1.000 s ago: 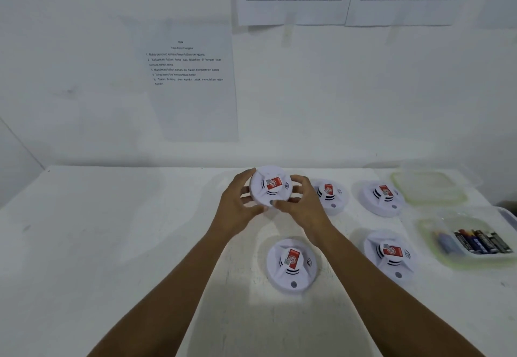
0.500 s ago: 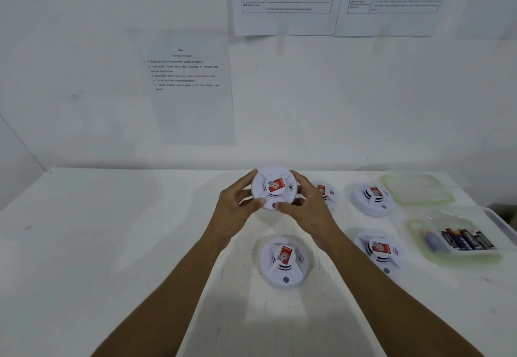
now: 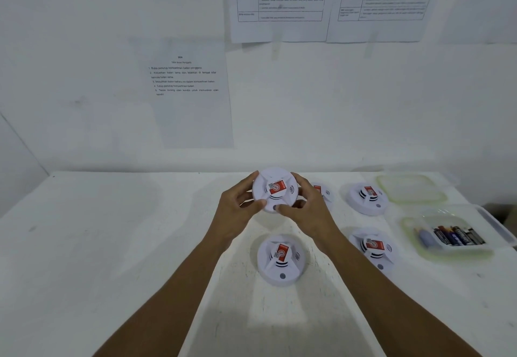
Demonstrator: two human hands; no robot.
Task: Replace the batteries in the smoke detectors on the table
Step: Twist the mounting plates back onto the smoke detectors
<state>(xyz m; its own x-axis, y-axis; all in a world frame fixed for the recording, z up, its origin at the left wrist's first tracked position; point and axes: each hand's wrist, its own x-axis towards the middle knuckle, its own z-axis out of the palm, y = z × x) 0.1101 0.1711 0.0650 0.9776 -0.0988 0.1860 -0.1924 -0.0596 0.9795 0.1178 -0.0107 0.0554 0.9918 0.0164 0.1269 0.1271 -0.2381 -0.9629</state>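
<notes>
A round white smoke detector (image 3: 275, 190) with a red label is held above the white table (image 3: 112, 244), face toward me. My left hand (image 3: 237, 211) grips its left rim and my right hand (image 3: 307, 211) grips its right rim, both thumbs on its lower edge. Below it a second detector (image 3: 280, 261) lies on the table. Another detector (image 3: 373, 249) lies to the right, one (image 3: 368, 197) sits further back, and one (image 3: 324, 193) is partly hidden behind my right hand.
At the right edge a clear tub (image 3: 486, 219) holds several batteries (image 3: 453, 237). A greenish lid (image 3: 411, 188) lies behind it. Printed sheets (image 3: 193, 93) hang on the wall behind the table.
The held detector has been turned slightly in my hands, its label now tilted more. Both hands keep their grip. The camera view has drifted a little.
</notes>
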